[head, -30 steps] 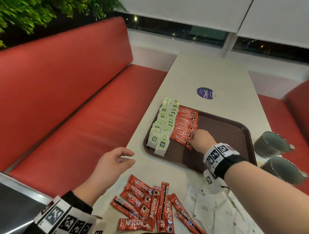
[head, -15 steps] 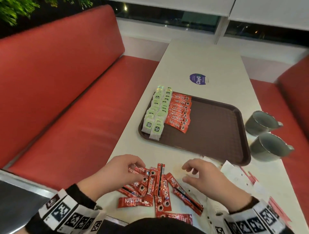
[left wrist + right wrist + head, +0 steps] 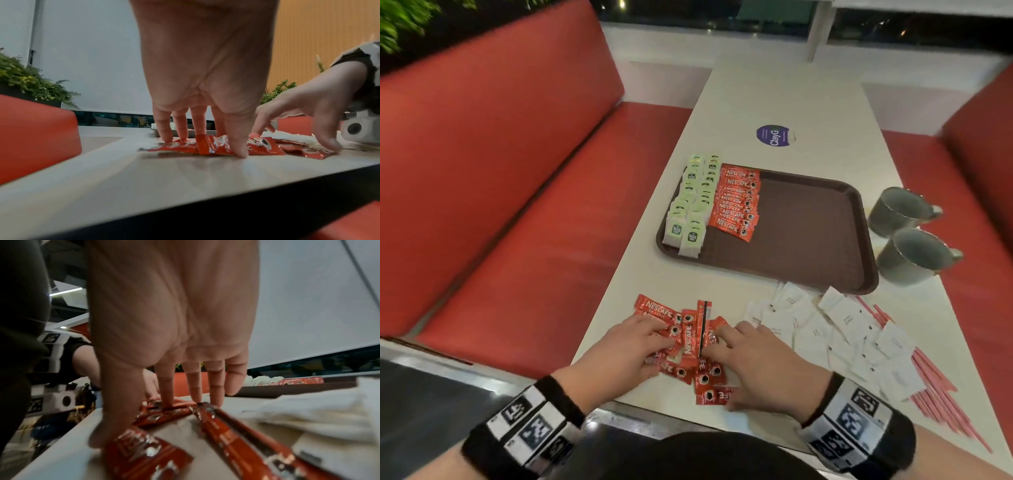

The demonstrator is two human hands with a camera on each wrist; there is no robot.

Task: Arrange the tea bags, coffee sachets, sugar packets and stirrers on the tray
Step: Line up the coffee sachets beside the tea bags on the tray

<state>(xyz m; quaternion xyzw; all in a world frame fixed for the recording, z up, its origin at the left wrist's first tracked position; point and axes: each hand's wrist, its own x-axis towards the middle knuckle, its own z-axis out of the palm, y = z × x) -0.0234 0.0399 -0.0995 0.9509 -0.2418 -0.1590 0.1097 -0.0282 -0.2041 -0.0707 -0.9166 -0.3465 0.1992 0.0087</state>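
Head view: brown tray (image 3: 808, 240) holds green-tagged tea bags (image 3: 693, 202) beside red "NESCAFE" sachets (image 3: 738, 202). Loose NESCAFE CLASSIC sachets (image 3: 690, 342) lie on the table (image 3: 774, 96) under my left hand (image 3: 626, 349) and right hand (image 3: 753, 359). White sugar packets (image 3: 842, 329), pink stirrers (image 3: 935, 387), "ClayG" sticker (image 3: 774, 135).

Left wrist view: my fingers (image 3: 236, 138) straight, pressing sachets flat.

Right wrist view: my fingertips (image 3: 168, 395) extended, touching sachets, grasping nothing.
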